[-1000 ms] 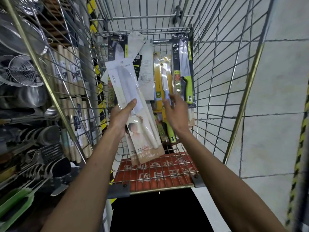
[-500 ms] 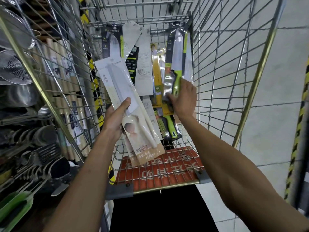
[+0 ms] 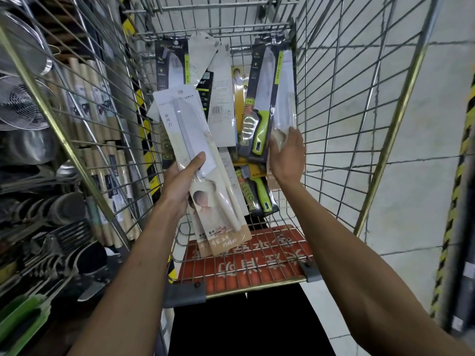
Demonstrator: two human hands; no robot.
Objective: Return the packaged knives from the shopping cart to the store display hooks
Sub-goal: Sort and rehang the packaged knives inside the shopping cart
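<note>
Beside shelves of steel strainers, on a pale tiled floor, the left hand grips white knife packs over a wire shopping cart; the right hand touches a clear knife pack, fingers straight.

I see a white knife pack raised over the shopping cart, tilted, header card away from me, held in the left grip. A black knife pack with a green handle leans near-upright toward the cart's far right corner. More packs stand behind and below it.
</note>
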